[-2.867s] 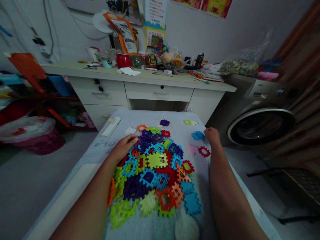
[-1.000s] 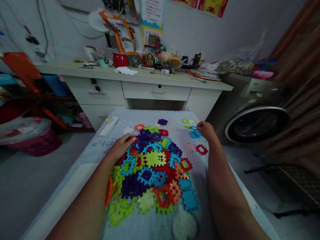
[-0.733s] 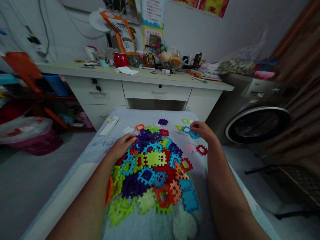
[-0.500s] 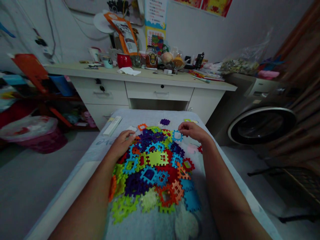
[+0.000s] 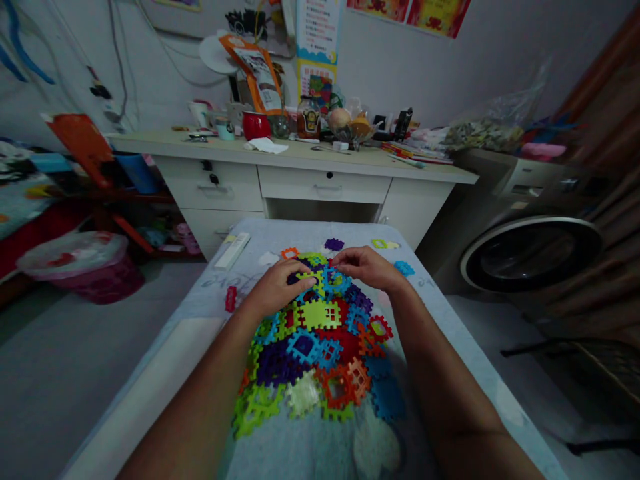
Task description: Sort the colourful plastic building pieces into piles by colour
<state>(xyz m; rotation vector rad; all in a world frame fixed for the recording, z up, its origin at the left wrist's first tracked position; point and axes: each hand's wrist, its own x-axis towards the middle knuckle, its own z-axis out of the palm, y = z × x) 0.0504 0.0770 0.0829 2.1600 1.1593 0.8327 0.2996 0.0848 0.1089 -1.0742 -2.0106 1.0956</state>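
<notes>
Over the far part of a pile of notched plastic building pieces (image 5: 320,315), my two hands are close together. My left hand (image 5: 280,287) is closed on a yellow-green notched piece (image 5: 318,279), with thumb and fingers at its left side. From the right, my right hand (image 5: 367,265) pinches a blue square-frame piece (image 5: 334,281) beside the green one. The two pieces meet or overlap; whether they are joined I cannot tell. Red, purple, orange, blue and green pieces lie beneath, and my fingers hide part of the pile.
On the cloth-covered table (image 5: 345,453) lie a white strip-shaped box (image 5: 233,251), a red piece (image 5: 231,299), a purple piece (image 5: 334,244) and a blue piece (image 5: 404,268). Behind is a cluttered desk (image 5: 300,157). A washing machine (image 5: 530,247) stands right, a pink bin (image 5: 85,267) left.
My right hand has moved left with the blue frame piece. My left hand has come right from the pile's left edge and now holds a yellow-green piece. The view has shifted slightly.
</notes>
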